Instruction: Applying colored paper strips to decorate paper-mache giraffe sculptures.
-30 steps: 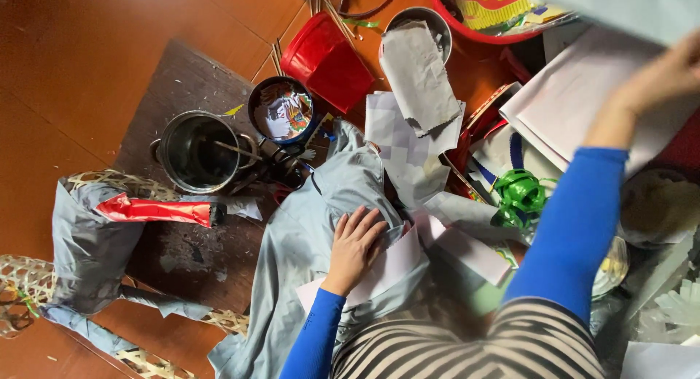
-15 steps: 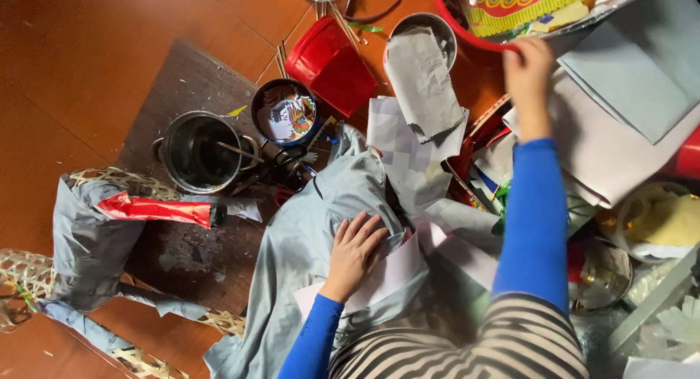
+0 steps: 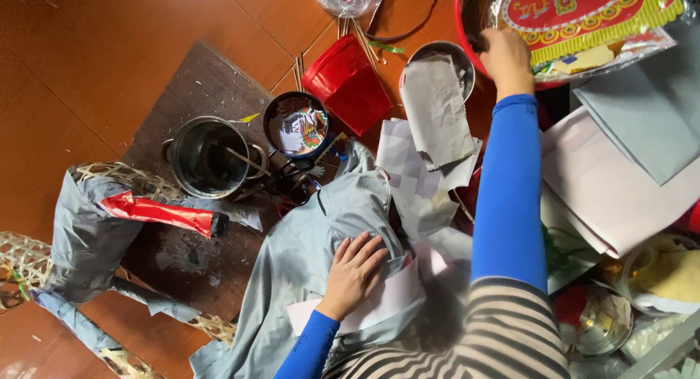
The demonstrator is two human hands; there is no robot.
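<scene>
My left hand [image 3: 354, 271] lies flat, fingers spread, on a grey paper-covered form [image 3: 306, 255] in my lap, just above a white sheet [image 3: 379, 302]. My right hand [image 3: 505, 57] reaches far up into a red basin [image 3: 461, 14], its fingers curled against a clear-wrapped packet of red and yellow printed paper [image 3: 583, 14]. Whether those fingers hold anything is hidden. A grey paper strip [image 3: 436, 113] hangs out of a metal bowl [image 3: 467, 62] just left of that hand.
A metal pot with a stick [image 3: 208, 157], a small dark bowl of scraps [image 3: 295, 124] and a red box [image 3: 348, 84] stand on a dark board [image 3: 189, 80]. A grey paper and bamboo frame figure with a red strip [image 3: 95, 226] lies left. Stacked paper sheets [image 3: 620, 175] lie right.
My right hand has swung from the far right, over the paper stacks, up and left to the red basin. The left hand has stayed on the grey form.
</scene>
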